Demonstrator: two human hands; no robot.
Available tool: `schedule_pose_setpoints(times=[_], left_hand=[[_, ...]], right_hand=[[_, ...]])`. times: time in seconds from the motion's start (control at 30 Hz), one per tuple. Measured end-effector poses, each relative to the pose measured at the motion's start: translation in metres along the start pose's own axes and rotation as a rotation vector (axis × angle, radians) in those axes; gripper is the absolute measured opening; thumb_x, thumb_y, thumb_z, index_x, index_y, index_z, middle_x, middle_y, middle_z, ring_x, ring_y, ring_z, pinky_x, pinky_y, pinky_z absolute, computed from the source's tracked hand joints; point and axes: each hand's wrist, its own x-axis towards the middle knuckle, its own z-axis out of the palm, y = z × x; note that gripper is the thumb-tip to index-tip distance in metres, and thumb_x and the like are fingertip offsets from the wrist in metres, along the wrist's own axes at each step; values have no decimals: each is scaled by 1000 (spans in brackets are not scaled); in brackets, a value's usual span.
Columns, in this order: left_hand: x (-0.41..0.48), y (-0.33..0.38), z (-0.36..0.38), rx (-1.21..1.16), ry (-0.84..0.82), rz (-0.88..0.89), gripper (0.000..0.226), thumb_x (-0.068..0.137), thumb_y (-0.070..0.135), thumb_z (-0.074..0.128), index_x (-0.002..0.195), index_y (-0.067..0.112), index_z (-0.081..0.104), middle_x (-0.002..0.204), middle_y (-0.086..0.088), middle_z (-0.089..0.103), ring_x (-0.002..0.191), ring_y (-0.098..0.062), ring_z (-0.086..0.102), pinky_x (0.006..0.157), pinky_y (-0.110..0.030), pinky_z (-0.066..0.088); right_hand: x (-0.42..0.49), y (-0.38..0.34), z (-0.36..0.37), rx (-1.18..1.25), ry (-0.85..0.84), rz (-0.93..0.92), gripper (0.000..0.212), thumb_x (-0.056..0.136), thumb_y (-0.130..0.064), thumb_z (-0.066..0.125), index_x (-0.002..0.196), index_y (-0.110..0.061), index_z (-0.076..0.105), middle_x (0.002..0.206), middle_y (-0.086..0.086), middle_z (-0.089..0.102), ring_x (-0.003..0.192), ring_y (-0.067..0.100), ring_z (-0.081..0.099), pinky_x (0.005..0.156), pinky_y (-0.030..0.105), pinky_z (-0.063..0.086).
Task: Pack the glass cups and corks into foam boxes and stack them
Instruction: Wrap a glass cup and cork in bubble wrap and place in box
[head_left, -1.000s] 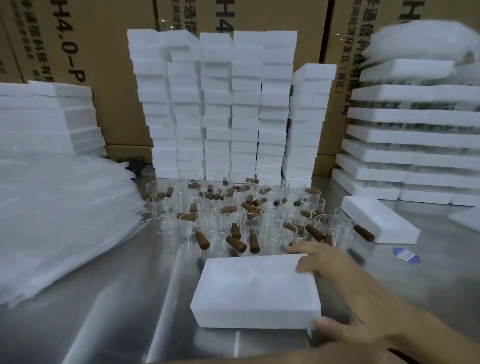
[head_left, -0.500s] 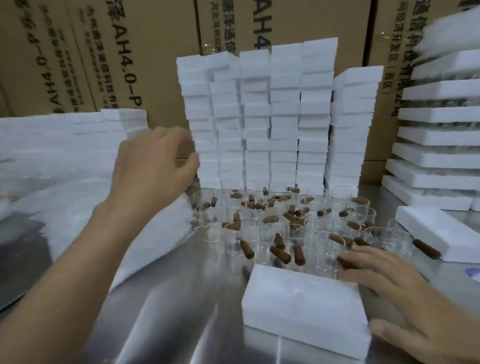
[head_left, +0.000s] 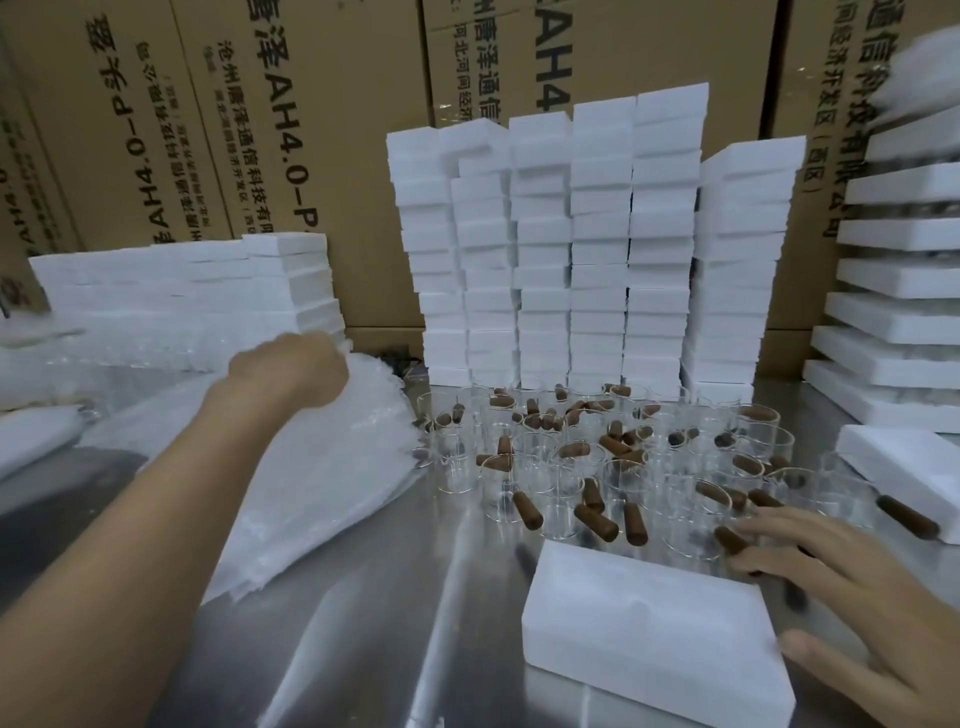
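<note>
Nearest me, a closed white foam box (head_left: 639, 634) lies flat on the metal table (head_left: 363, 639), right of centre. My right hand (head_left: 857, 613) is still on its right end, as it was half a second ago. The fingers (head_left: 779, 527) are straight and spread past the far right corner, and the thumb (head_left: 815, 654) lies at the near right edge. It rests there and does not grip.

To the left, the heap of clear plastic sheets (head_left: 322, 478) slopes down toward the table's middle. My left hand (head_left: 291, 369), which hung in the air over that side a moment ago, has come down onto the heap's far top edge. I see only the back of the hand and the knuckles. The fingers are tucked out of sight, so I cannot tell whether they are pinching a sheet.

Just beyond the box, the glass cups (head_left: 563, 480) stand crowded together. Brown corks (head_left: 596, 522) lie scattered in and among them, and none of these have shifted. On the right another foam box (head_left: 904, 467) lies flat with a single cork (head_left: 906, 517) against its near edge.

Farther back, tall columns of stacked foam boxes (head_left: 602, 249) rise behind the cups. A lower foam stack (head_left: 280, 280) sits at far left and wide foam slabs (head_left: 893, 322) at far right. Printed cardboard cartons (head_left: 332, 130) wall off the back.
</note>
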Motion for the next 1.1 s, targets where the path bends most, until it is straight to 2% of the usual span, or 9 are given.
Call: schedule_pose_setpoints(times=[0.07, 0.17, 0.3, 0.4, 0.57, 0.8, 0.9, 1.0, 1.1], left_hand=[[-7, 2, -22, -28, 163, 14, 51, 114, 43, 25, 139, 14, 58, 142, -19, 60, 126, -42, 58, 103, -51, 45], [-27, 21, -44, -178, 468, 163, 49, 115, 44, 22, 120, 19, 64, 110, -10, 71, 95, -38, 63, 79, -43, 43], [-68, 81, -32, -377, 715, 501, 42, 117, 36, 29, 140, 26, 63, 129, -6, 73, 116, -38, 65, 91, -50, 52], [-101, 134, 3, -566, 630, 743, 44, 118, 36, 32, 155, 29, 55, 153, 8, 61, 140, -16, 55, 120, -48, 41], [-143, 194, 78, -589, 385, 907, 43, 117, 39, 32, 154, 34, 55, 153, 15, 58, 143, -5, 47, 125, -38, 31], [-161, 206, 136, -392, 99, 1082, 40, 114, 49, 34, 135, 34, 65, 130, 14, 67, 117, -13, 61, 95, -43, 54], [-158, 205, 132, -452, 64, 1046, 47, 111, 57, 35, 133, 35, 70, 138, 14, 65, 126, -12, 59, 99, -42, 52], [-149, 200, 124, -624, 67, 941, 38, 108, 55, 43, 132, 39, 68, 138, 20, 64, 127, -5, 56, 102, -39, 50], [-135, 192, 120, -652, 106, 777, 36, 106, 49, 54, 140, 42, 61, 146, 16, 61, 137, -11, 51, 109, -40, 43]], right_hand=[[-88, 61, -20, -95, -114, 82, 46, 102, -71, 41, 143, -53, 53, 158, -21, 48, 150, 9, 41, 106, 34, 39], [-88, 71, -29, -133, -9, 135, 45, 102, -71, 42, 142, -53, 53, 157, -21, 48, 149, 10, 43, 106, 33, 39], [-89, 60, -33, -3, 35, 239, 39, 104, -67, 41, 133, -52, 59, 149, -22, 55, 142, 7, 49, 106, 30, 39], [-70, 53, -39, 187, 301, 464, 37, 102, -67, 46, 118, -44, 71, 129, -19, 67, 126, 3, 59, 95, 33, 48], [-21, 52, -43, 590, 540, 836, 36, 109, -46, 49, 97, -27, 77, 96, -7, 78, 92, 7, 72, 80, 26, 51], [-44, 52, -9, 442, 243, 816, 3, 101, -40, 69, 103, -37, 69, 85, -11, 75, 76, 5, 71, 63, 14, 52], [-45, 55, -9, 530, 303, 849, 8, 97, -21, 76, 100, -26, 71, 77, 6, 74, 71, 14, 69, 66, 27, 53], [-45, 58, -16, 592, 365, 848, 15, 95, -6, 77, 101, -18, 73, 79, 15, 71, 68, 10, 62, 63, 17, 50], [-45, 59, -21, 599, 408, 830, 20, 95, 1, 75, 103, -18, 73, 81, 6, 71, 71, 4, 62, 68, 13, 52]])
